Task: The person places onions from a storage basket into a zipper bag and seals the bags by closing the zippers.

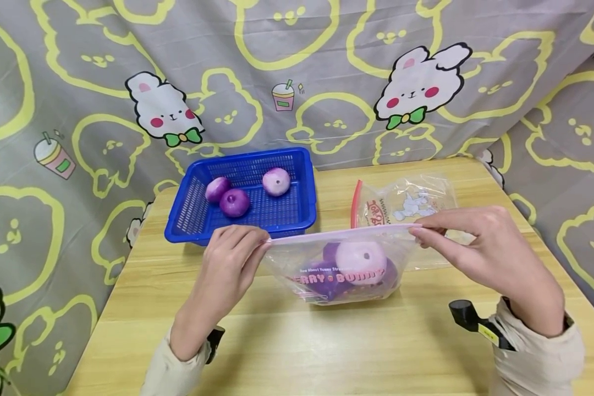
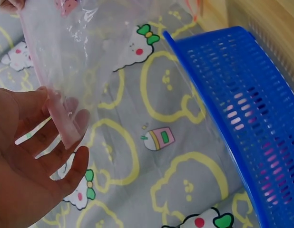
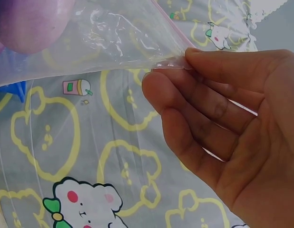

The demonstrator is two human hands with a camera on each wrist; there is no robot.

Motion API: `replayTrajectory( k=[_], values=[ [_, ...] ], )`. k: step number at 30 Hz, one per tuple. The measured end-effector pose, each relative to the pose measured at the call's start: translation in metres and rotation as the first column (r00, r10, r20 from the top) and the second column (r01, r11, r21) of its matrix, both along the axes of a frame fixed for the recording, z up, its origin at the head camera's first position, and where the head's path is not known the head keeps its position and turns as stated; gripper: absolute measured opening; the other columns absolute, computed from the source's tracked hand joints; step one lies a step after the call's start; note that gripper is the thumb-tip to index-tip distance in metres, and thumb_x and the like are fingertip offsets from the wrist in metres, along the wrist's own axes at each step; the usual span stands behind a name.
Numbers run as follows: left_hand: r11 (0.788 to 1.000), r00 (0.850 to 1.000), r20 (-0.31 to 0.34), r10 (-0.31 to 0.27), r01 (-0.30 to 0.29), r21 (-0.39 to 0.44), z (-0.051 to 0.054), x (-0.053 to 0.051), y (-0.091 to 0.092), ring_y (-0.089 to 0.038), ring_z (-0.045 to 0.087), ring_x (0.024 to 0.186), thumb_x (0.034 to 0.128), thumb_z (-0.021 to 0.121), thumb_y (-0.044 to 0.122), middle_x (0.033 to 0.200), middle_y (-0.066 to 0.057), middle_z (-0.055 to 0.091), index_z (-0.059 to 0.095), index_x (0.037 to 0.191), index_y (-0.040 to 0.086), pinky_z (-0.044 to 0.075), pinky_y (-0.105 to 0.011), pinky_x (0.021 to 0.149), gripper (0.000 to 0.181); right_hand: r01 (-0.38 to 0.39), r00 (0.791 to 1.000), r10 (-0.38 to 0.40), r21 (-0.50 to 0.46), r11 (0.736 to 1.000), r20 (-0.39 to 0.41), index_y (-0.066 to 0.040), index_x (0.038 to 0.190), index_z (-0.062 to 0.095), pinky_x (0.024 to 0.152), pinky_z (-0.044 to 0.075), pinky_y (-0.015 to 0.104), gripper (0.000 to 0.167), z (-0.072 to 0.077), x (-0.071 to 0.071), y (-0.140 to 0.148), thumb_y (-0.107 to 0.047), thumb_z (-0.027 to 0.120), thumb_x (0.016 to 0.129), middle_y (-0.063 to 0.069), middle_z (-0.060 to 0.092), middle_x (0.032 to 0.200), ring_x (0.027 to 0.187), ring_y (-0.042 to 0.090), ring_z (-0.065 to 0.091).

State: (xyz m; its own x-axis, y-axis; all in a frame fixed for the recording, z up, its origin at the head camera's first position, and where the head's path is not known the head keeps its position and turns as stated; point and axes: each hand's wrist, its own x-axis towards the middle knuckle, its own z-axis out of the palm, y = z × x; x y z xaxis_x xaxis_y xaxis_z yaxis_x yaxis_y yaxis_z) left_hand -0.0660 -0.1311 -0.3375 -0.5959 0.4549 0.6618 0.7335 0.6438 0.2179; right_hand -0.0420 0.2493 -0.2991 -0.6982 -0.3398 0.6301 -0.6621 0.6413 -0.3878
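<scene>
A clear zip bag [image 1: 297, 258] with a pink top strip and printed lettering hangs stretched between both hands. Several purple onions [image 1: 361, 263] fill its lower part. At the strip's left end, my left hand [image 1: 232, 261] pinches the corner between thumb and fingers. My right hand [image 1: 480, 250] pinches the opposite corner. In the left wrist view the strip's end [image 2: 66, 135] passes between the thumb and the loosely bent fingers. The right wrist view shows the bag's corner [image 3: 173, 61] held at the thumb tip, with part of an onion [image 3: 33, 23] at upper left.
Behind the left hand stands a blue plastic basket [image 1: 282, 217] with three purple onions [image 1: 235, 203] inside. A second clear zip bag [image 1: 411, 203] with a red strip lies flat on the wooden table [image 1: 297, 352] at the back right. A patterned curtain [image 1: 326, 71] hangs behind the table.
</scene>
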Motion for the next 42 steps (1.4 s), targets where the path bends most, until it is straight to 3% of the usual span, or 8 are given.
replayTrajectory(
  k=[19,24,28,31,34,37,39,42],
  values=[
    [0.995,0.995,0.016,0.095,-0.095,-0.023,0.006,0.001,-0.026,-0.024,0.063,0.100,0.0946,0.068,0.015,0.100,-0.005,0.070,0.072,0.101,0.006,0.043,-0.042,0.088,0.011,0.025,1.000,-0.025,-0.026,0.999,0.011,-0.022,0.089,0.080,0.067,0.045,0.010,0.028,0.007,-0.005,0.003,0.004,0.081,0.076,-0.015,0.071,0.076,0.070,-0.006,0.064],
    [0.989,0.993,0.010,0.116,-0.114,-0.092,0.007,0.005,-0.022,-0.024,0.064,0.096,0.0951,0.068,0.020,0.097,-0.006,0.070,0.071,0.098,0.007,0.044,-0.045,0.089,0.013,-0.060,0.997,0.054,-0.132,0.989,-0.047,-0.012,0.092,0.080,0.075,0.047,0.010,0.025,0.006,-0.003,-0.004,0.008,0.079,0.077,-0.004,0.074,0.083,0.076,-0.003,0.065],
    [0.987,0.995,0.064,0.083,-0.073,-0.140,0.005,0.010,-0.013,-0.023,0.065,0.099,0.0930,0.069,0.030,0.101,-0.003,0.071,0.071,0.103,0.009,0.042,-0.046,0.092,0.024,-0.187,0.980,0.167,-0.205,0.961,-0.108,-0.002,0.094,0.078,0.081,0.050,0.012,0.011,0.001,-0.003,-0.013,0.001,0.077,0.084,0.005,0.076,0.090,0.086,0.001,0.068],
    [0.985,0.994,0.105,0.014,0.005,-0.171,0.004,0.012,0.000,-0.023,0.064,0.102,0.0935,0.068,0.035,0.105,-0.003,0.071,0.069,0.108,0.009,0.042,-0.045,0.095,0.029,-0.202,0.978,0.183,-0.229,0.952,-0.101,0.000,0.097,0.078,0.080,0.050,0.013,0.013,-0.003,-0.006,-0.020,0.003,0.075,0.084,0.007,0.076,0.092,0.090,0.003,0.069],
    [0.978,0.991,0.121,-0.062,0.084,-0.191,0.003,0.009,0.011,-0.021,0.064,0.097,0.0955,0.067,0.030,0.097,-0.001,0.070,0.067,0.102,0.009,0.046,-0.041,0.093,0.022,-0.148,0.989,0.135,-0.265,0.953,-0.067,-0.002,0.098,0.078,0.075,0.050,0.013,0.022,-0.006,-0.009,-0.026,0.011,0.075,0.080,0.006,0.076,0.090,0.085,0.005,0.069],
    [0.976,0.983,0.147,-0.110,0.135,-0.173,0.000,0.006,0.013,-0.016,0.059,0.077,0.0970,0.065,0.020,0.080,0.004,0.059,0.062,0.092,0.011,0.050,-0.032,0.077,0.011,-0.055,0.997,0.071,-0.319,0.946,0.038,-0.004,0.100,0.078,0.070,0.049,0.014,0.023,-0.011,-0.014,-0.027,0.011,0.072,0.084,0.006,0.075,0.087,0.079,0.007,0.069],
    [0.979,0.980,0.160,-0.119,0.143,-0.146,-0.002,0.005,0.009,-0.011,0.053,0.067,0.0968,0.065,0.014,0.074,0.007,0.051,0.059,0.089,0.012,0.048,-0.025,0.064,0.009,-0.005,0.988,0.055,-0.335,0.942,0.141,-0.006,0.104,0.076,0.068,0.050,0.015,0.021,-0.017,-0.023,-0.024,0.006,0.068,0.090,0.006,0.074,0.086,0.077,0.009,0.068],
    [0.988,0.983,0.156,-0.102,0.118,-0.100,-0.004,0.006,-0.002,-0.007,0.044,0.060,0.0953,0.065,0.009,0.070,0.009,0.045,0.058,0.088,0.012,0.040,-0.020,0.053,0.011,0.062,0.957,0.012,-0.246,0.967,0.289,-0.009,0.112,0.072,0.065,0.052,0.018,0.017,-0.034,-0.043,-0.016,-0.009,0.060,0.099,0.004,0.072,0.086,0.074,0.010,0.067]
  ],
)
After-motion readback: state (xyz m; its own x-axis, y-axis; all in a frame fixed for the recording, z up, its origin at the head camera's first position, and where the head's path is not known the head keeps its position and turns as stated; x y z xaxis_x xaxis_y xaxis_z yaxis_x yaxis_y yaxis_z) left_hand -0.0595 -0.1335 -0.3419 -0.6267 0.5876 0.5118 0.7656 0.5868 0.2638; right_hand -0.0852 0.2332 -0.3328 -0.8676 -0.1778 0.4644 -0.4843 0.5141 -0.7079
